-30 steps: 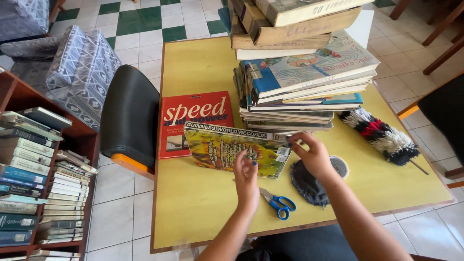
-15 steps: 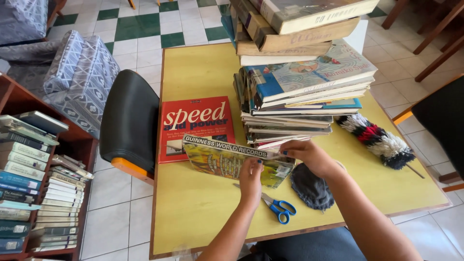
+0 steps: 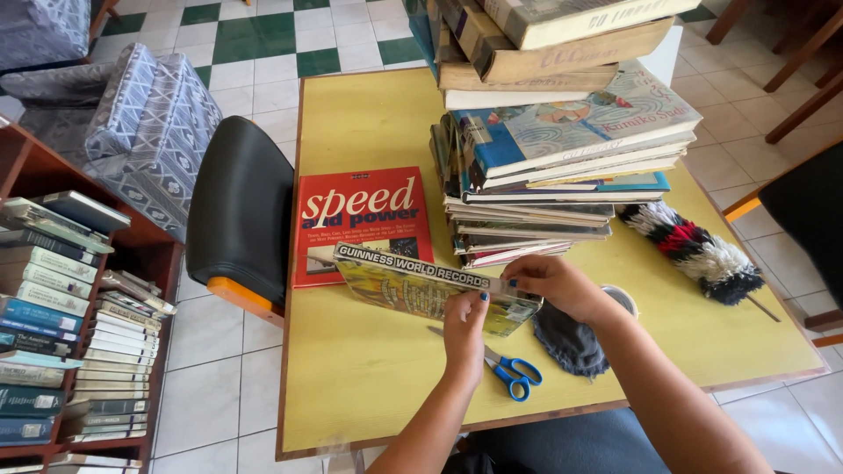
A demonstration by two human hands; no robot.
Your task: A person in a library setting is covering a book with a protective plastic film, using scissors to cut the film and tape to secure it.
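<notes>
Green hardcover book, both hands' fingers closed around it.

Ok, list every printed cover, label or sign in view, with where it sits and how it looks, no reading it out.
Large book: held tilted by left hand and right hand, glossy yellow-green cover, dark spine.
Red book: flat on the yellow table, white lettering, small picture low down.
Blue-covered book: high in the book stack, swirling pattern.
Shelf books: far left, printed spines.

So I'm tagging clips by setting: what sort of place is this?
Probably a small library or reading room: a tall book stack on a yellow table, a packed bookshelf, and an upholstered armchair on tiled floor.
</notes>
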